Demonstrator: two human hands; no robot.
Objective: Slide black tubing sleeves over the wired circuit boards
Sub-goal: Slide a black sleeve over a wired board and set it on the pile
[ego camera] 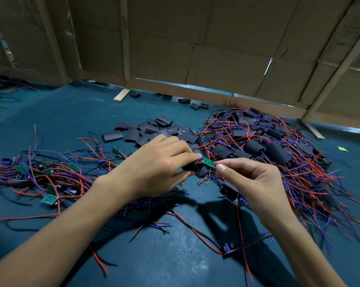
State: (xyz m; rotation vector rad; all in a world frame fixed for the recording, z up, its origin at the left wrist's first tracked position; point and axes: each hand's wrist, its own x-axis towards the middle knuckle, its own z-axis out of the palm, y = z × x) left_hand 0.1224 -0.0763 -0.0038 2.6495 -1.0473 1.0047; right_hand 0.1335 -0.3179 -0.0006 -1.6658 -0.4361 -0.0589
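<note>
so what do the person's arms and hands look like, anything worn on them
Both are bare. The left hand and right hand wear no gloves, and no rings, watch or wristband show. Both forearms are uncovered right down to the bottom edge of the head view, with no sleeve in sight. The fingernails that show look short and unpainted.

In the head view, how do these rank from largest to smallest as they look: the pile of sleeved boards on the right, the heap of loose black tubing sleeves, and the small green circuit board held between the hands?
1. Right pile of sleeved boards with red and blue wires
2. Heap of loose black tubing sleeves
3. Small green circuit board

The gaps are wide; nearness does not change the order.
</note>
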